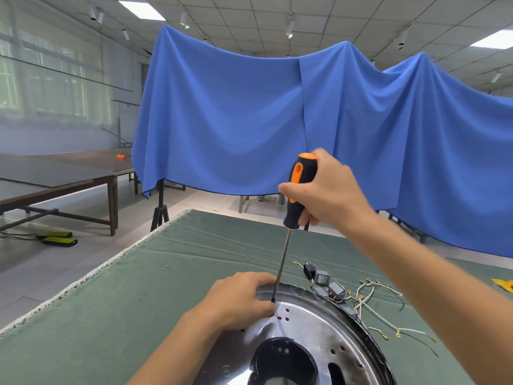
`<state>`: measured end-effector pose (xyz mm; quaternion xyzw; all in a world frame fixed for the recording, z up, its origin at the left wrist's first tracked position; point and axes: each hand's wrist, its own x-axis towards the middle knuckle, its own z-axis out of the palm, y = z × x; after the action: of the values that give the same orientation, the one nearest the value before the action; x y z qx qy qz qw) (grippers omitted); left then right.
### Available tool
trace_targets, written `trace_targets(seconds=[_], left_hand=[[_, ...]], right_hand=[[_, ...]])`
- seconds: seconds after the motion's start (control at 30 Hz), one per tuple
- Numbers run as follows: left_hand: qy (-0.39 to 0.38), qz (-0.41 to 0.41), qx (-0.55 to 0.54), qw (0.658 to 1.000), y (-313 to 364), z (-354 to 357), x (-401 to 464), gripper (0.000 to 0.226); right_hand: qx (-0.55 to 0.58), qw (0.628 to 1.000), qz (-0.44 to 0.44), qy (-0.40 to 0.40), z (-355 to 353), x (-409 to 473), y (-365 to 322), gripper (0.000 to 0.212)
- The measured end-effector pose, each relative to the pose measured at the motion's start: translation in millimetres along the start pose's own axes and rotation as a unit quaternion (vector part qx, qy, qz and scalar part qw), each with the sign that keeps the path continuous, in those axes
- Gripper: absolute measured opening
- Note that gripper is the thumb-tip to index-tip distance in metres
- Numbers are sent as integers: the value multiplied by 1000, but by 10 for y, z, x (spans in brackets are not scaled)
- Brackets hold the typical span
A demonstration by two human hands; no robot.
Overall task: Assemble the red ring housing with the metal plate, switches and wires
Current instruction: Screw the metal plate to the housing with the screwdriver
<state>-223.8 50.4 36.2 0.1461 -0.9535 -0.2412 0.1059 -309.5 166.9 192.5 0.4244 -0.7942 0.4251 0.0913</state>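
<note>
Screwdriver [298,190] upright in the right hand [324,187], fingers wrapped tight round the black-and-orange handle; shaft runs down from that fist to a point near the rim of the metal plate [313,323], just past the left hand's fingertips. Left hand [238,298] lies on the plate's edge, fingers bent over the rim, seemingly steadying it; whether they pinch a screw cannot be told.

Progress, as judged: plate fastening under way, one screw point being worked. Switches [329,284] and white wires [372,304] lie loose on the green table cover [138,301], beyond and right of the left hand, beside the plate, so wiring looks mostly undone. Small screws [168,266] sit apart, out past the left hand.

Hard to read: red ring housing not visible as such; only red showing through the plate's holes. Screwdriver tip and any screw head too small to make out. Near side of the plate cut off by the frame's lower edge.
</note>
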Motion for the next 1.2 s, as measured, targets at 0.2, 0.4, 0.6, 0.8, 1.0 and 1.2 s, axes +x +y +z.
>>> trace_targets(seconds=[0.2,0.4,0.6,0.8,1.0,1.2], left_hand=[[-15,18,32,999,48,-42,-52,74],[-13,4,22,1000,13,-7,-27,70],[12,-5,53,999,-41,53,-4,62],[97,-120,42,987,-80,12,33,30],[129,-198,-9,972,-235,-111,-24,25],[130,-179,-319,922,-532,-202,-173,31]], right_hand=[[48,997,57,-22,373,-258,285,24],[78,991,30,103,267,-37,158,21],[104,988,-8,112,113,4,155,16],[177,982,47,45,333,-368,523,13],[23,999,-34,31,520,-735,794,16],[-107,990,-35,-84,861,-817,871,19]])
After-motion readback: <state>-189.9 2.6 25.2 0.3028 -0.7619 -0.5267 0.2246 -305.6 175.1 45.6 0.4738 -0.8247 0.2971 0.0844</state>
